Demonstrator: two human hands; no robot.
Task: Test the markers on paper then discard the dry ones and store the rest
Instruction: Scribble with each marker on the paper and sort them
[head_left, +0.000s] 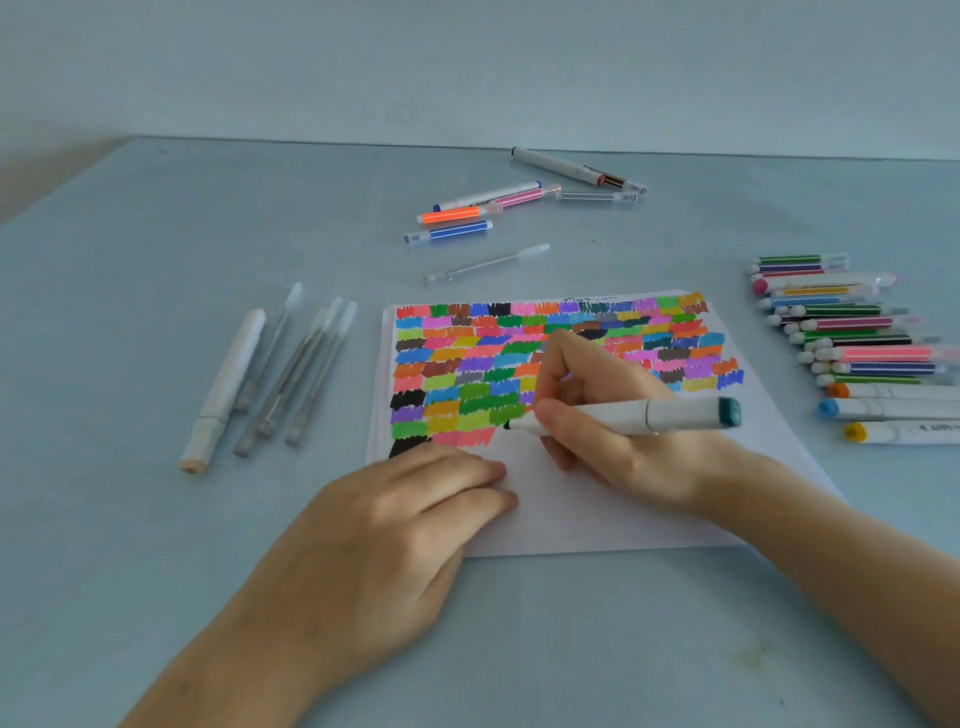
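Observation:
A white sheet of paper (597, 499) lies in the middle of the table, its upper part filled with rows of coloured test swatches. My right hand (613, 431) grips a white marker with a teal end cap (649, 414); its dark tip touches the paper just right of the pink swatch. My left hand (410, 514) rests flat on the paper's lower left corner, fingers straight. A row of coloured markers (852, 338) lies at the right edge. A second group of markers (467, 213) lies beyond the paper.
Left of the paper lie a white marker (223, 389) and several clear grey pens (296, 369). One clear pen (485, 263) lies just above the paper, and a grey pen (576, 169) near the table's far edge. The table surface is pale blue.

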